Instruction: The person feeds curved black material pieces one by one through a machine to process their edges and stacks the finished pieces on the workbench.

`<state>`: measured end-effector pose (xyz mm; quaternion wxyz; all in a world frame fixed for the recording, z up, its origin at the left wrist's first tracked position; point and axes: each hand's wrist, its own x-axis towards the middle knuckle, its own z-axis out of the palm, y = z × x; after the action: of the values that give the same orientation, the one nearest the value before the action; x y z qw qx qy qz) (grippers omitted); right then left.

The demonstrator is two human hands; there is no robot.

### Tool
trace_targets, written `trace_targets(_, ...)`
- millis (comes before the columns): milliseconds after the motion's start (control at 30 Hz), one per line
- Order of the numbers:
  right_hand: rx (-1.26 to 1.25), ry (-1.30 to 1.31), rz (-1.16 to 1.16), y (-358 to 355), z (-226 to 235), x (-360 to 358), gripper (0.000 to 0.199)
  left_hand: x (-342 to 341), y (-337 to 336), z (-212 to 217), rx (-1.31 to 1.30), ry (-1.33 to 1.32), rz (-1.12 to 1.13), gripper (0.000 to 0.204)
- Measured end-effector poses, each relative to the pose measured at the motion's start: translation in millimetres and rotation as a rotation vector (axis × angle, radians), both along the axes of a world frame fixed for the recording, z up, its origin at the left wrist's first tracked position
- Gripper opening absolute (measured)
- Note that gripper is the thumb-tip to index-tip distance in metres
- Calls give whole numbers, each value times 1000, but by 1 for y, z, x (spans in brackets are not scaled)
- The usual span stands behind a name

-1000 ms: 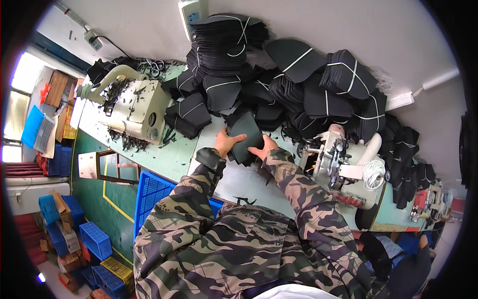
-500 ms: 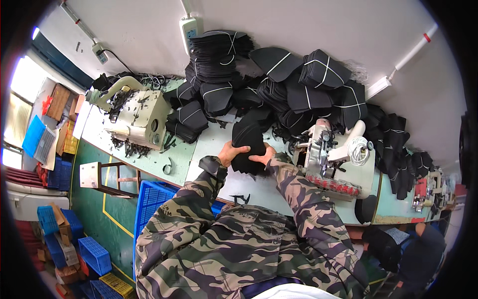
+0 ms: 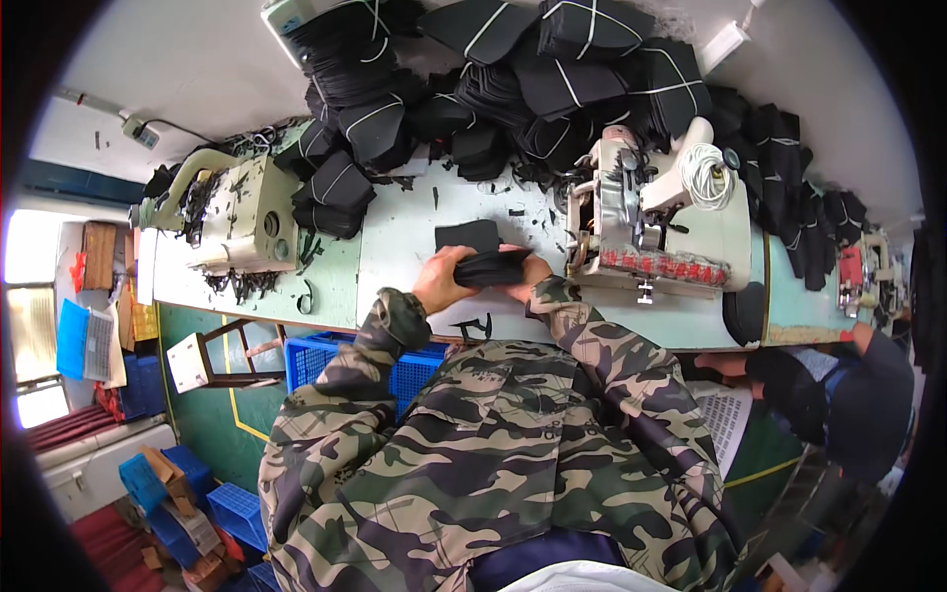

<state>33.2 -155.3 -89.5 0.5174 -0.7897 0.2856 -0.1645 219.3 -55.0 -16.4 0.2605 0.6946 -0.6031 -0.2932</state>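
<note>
Between my two hands is a stack of black fabric pieces (image 3: 491, 268), just above the pale green worktable (image 3: 395, 237). My left hand (image 3: 442, 282) is closed on its left end, and my right hand (image 3: 534, 273) grips the right end, with most of its fingers hidden. The stack's layered edge faces me. Directly behind it a flat black face (image 3: 468, 235) shows; whether it belongs to the same stack I cannot tell. A few black scraps (image 3: 475, 327) lie at the table's front edge, nearest my left wrist.
A cream sewing machine (image 3: 661, 217) stands to the right, another machine (image 3: 242, 212) to the left. Tied black bundles (image 3: 572, 84) are heaped along the wall. Below the front edge is a blue crate (image 3: 321, 363). At far right another person (image 3: 858, 405) bends low.
The black stack has gone from standing tall between my hands to lying tilted, its layered edge toward me. Both hands still hold it. The view has shifted, bringing the table's front edge higher.
</note>
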Motion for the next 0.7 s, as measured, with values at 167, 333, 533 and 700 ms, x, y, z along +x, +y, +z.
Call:
trace_targets(167, 36, -130, 72, -7, 64, -13, 58, -12, -5, 57, -58, 198, 28, 59)
trace_targets(333, 66, 111, -93, 0, 29, -15, 53, -21, -17, 21, -43, 173, -8, 72)
trace_targets(533, 197, 57, -208, 2, 60, -26, 58, -21, -18, 32, -148, 166, -46, 82)
trace_targets(700, 82, 73, -260, 1, 42, -27, 71, -28, -30, 14, -153, 76, -100, 91)
